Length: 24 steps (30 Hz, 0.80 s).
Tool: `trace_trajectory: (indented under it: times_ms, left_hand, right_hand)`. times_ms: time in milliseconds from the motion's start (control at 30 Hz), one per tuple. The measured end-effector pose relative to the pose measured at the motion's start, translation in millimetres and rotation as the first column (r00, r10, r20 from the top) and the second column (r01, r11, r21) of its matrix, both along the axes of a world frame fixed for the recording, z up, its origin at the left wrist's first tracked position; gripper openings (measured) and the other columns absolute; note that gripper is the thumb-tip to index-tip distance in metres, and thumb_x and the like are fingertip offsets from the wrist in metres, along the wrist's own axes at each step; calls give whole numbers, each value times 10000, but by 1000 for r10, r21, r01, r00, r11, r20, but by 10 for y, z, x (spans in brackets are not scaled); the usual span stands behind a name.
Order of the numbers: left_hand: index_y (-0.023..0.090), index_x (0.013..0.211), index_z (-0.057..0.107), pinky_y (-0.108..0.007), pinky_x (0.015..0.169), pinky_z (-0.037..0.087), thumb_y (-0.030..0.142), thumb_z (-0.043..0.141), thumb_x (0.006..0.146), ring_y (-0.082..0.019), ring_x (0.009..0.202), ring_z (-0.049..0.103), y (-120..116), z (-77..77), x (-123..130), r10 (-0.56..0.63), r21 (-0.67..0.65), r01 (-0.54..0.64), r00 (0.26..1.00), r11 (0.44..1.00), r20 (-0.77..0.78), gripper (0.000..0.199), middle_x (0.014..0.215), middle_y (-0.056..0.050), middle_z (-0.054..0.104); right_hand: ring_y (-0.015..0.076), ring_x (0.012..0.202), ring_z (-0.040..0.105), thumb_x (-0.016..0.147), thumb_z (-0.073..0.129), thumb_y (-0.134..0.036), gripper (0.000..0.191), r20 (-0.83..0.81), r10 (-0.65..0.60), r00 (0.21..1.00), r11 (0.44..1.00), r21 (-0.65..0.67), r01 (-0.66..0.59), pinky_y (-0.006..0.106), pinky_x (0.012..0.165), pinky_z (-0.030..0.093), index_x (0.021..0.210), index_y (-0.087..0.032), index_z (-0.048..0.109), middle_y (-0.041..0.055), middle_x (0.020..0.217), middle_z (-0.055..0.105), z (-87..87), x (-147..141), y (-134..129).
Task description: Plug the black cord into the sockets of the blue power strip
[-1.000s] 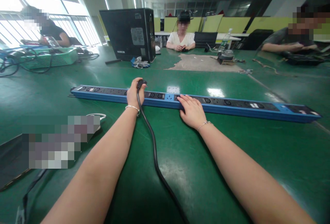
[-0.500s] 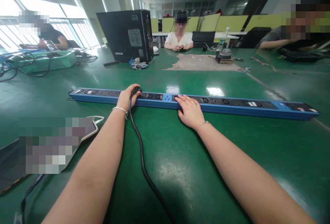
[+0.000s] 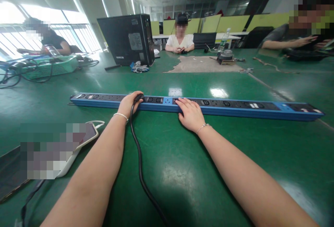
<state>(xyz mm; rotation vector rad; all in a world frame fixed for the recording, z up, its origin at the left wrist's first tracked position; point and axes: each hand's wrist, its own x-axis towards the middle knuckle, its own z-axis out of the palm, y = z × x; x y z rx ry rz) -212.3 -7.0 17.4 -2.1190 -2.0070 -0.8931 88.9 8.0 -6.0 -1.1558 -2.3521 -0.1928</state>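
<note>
A long blue power strip (image 3: 242, 111) with black sockets lies across the green table. My left hand (image 3: 130, 104) is closed around a black plug (image 3: 138, 97) at the strip's sockets, left of the light blue socket. Whether the plug sits fully in a socket is hidden by the fingers. From the plug a black cable (image 3: 141, 166) runs down toward the bottom edge. My right hand (image 3: 191, 114) rests over the strip just right of the light blue socket, fingers stretched out along its top and front side.
On the left lie a phone-like device (image 3: 62, 150) with a white cable and a green basket (image 3: 52, 67) of cables. Behind the strip are a black computer case (image 3: 126, 40), gloves (image 3: 139, 67) and a brown sheet (image 3: 200, 64). Several people sit around the table.
The view has shifted slightly. My left hand and the plug are a little lower and flatter against the strip. My right hand keeps its place on it.
</note>
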Motion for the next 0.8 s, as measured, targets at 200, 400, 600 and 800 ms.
trace_trajectory:
  times_ms: [200,400,600,800]
  left_hand:
    - [226,1176,572,-330,849,473,399,485,833,-229,909,641,-7,-76,-8,-14,37,17,998,999,-60,393,1006,-65,684]
    - [219,1180,529,-317,897,449,395,446,864,-203,986,609,-55,1,62,106,228,-139,983,964,150,371,1115,-59,643]
    - [260,1159,558,-312,889,453,413,517,840,-205,989,617,-54,161,573,-11,111,-6,988,994,152,356,1108,-30,661]
    - [266,1177,567,-339,903,425,424,497,861,-221,980,621,23,161,1143,-94,48,94,996,994,-2,361,1054,-40,687]
  right_hand:
    - [222,1315,365,817,462,-200,511,-13,-10,1000,1000,-14,9,421,1093,248,1326,-176,486,49,1416,455,-5,-14,-4]
    - [263,1330,333,748,477,-167,584,-88,-215,973,977,-29,213,456,1094,219,1327,-92,468,116,1404,458,-33,32,53]
    - [273,1300,370,734,472,-163,581,-100,-212,972,977,-29,210,462,1068,247,1312,-101,482,124,1385,477,-38,43,78]
    - [271,1287,385,737,468,-159,563,-99,-203,974,979,-12,203,453,1055,255,1297,-114,497,120,1374,489,-36,37,78]
